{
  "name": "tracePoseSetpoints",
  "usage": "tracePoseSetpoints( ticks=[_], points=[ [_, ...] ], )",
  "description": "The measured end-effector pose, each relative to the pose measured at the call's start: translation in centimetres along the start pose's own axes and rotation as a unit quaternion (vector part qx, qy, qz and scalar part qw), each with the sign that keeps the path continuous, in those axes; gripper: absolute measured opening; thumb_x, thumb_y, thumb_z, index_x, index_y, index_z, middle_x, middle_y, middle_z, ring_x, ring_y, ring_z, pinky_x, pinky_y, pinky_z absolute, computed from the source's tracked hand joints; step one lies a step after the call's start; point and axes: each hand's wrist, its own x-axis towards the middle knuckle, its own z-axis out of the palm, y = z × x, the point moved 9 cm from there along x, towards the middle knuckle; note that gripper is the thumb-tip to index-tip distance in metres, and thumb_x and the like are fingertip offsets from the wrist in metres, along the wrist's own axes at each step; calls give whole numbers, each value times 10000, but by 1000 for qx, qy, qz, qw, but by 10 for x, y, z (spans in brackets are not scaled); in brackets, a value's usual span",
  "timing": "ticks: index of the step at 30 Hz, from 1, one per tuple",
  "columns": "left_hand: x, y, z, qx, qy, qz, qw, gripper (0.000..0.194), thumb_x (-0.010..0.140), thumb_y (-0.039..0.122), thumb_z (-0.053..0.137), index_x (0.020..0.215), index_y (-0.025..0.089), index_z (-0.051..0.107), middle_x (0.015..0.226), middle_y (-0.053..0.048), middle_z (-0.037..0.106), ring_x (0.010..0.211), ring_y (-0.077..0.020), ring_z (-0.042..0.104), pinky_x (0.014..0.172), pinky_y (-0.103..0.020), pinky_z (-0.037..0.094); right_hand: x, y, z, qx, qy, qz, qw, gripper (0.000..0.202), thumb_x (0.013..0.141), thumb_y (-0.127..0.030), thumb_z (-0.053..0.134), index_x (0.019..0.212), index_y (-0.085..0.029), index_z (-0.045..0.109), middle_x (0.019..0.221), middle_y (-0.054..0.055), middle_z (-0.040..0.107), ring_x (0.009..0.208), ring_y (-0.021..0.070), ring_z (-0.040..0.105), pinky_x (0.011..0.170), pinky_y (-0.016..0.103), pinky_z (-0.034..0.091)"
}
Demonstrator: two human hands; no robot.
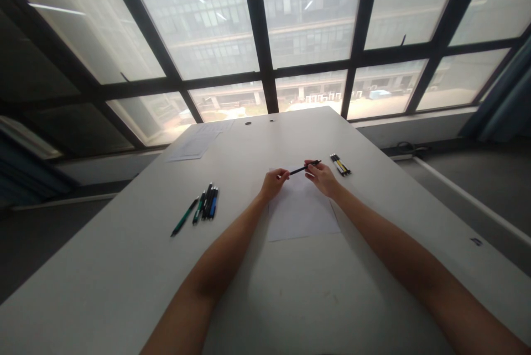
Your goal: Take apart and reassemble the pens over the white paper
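Note:
A dark pen (pixel 297 170) is held between my two hands, above a blank white sheet of paper (pixel 305 217). My left hand (pixel 274 183) pinches its left end with fingers closed. Around its right end, the fingers of my right hand (pixel 321 177) are closed. Part of the pen is hidden by the right fingers. To the left lie several pens (pixel 206 203) side by side, dark, green and blue, with a green pen (pixel 185 217) slanting apart from them. Just right of my right hand is a small row of black pens (pixel 341 165) with white and yellow parts.
The white table (pixel 124 266) reaches toward large windows (pixel 307 12) with dark frames. Printed papers (pixel 194 144) lie at its far left. A small dark item (pixel 476 241) sits near the right edge. Blue curtains (pixel 504 106) hang at the side.

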Motion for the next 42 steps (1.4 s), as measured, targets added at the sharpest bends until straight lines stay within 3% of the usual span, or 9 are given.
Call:
tracePoseSetpoints(
  ticks=[4, 7, 12, 16, 29, 35, 38, 42],
  points=[
    [0, -1, 0, -46, 0, 6, 999, 458, 925, 552, 472, 904, 178, 736, 790, -54, 725, 759, -174, 648, 714, -287, 490, -3, -1, 5, 10, -15, 17, 1000, 223, 802, -427, 692, 866, -241, 588, 936, 12, 684, 943, 186, 637, 814, 366, 526],
    [1, -7, -6, -86, 31, -5, 996, 545, 958, 580, 373, 966, 161, 720, 761, -58, 702, 730, -162, 630, 708, -284, 490, 0, -7, 1, 47, -14, 19, 999, 240, 850, -460, 628, 817, -247, 520, 725, -15, 602, 794, 182, 625, 808, 393, 524],
    [1, -13, -9, -99, 49, -31, 993, 568, 951, 610, 357, 958, 161, 703, 744, -56, 690, 702, -155, 613, 675, -275, 482, 2, -16, -7, 46, -7, -1, 999, 527, 876, -744, 372, 685, -256, 428, 559, -20, 404, 588, 188, 493, 665, 389, 500],
    [1, -11, -7, -97, 40, -31, 994, 560, 948, 605, 362, 944, 159, 700, 741, -54, 685, 702, -154, 610, 673, -272, 478, -1, -19, -8, 9, -5, -11, 1000, 616, 840, -826, 257, 630, -259, 372, 541, -16, 352, 573, 195, 458, 618, 381, 460],
    [1, -14, -5, -88, 30, -39, 995, 563, 941, 599, 368, 908, 154, 711, 729, -54, 688, 692, -155, 616, 665, -273, 480, -2, -24, -6, 31, -35, -29, 998, 496, 893, -642, 357, 588, -252, 378, 519, -24, 314, 533, 173, 385, 565, 340, 415],
    [2, -17, -4, -92, 28, -36, 995, 547, 944, 583, 385, 904, 152, 720, 729, -54, 695, 688, -154, 619, 666, -276, 482, -1, -18, -4, 73, -17, 10, 997, 438, 873, -658, 496, 748, -244, 567, 497, -57, 329, 482, 148, 380, 537, 307, 410],
    [2, -16, -4, -93, 31, -37, 994, 554, 943, 591, 385, 909, 150, 719, 728, -58, 695, 692, -158, 619, 663, -279, 481, -2, -11, -4, 86, -7, 48, 995, 318, 881, -530, 563, 871, -221, 637, 515, -36, 451, 513, 154, 462, 551, 302, 440],
    [1, -12, -5, -90, 35, -32, 995, 570, 944, 606, 366, 928, 153, 712, 719, -52, 687, 685, -155, 611, 669, -277, 480, -5, -4, -4, 173, -22, 97, 980, 354, 939, -453, 437, 921, -180, 661, 716, 65, 665, 699, 196, 617, 595, 312, 501]
  ],
)
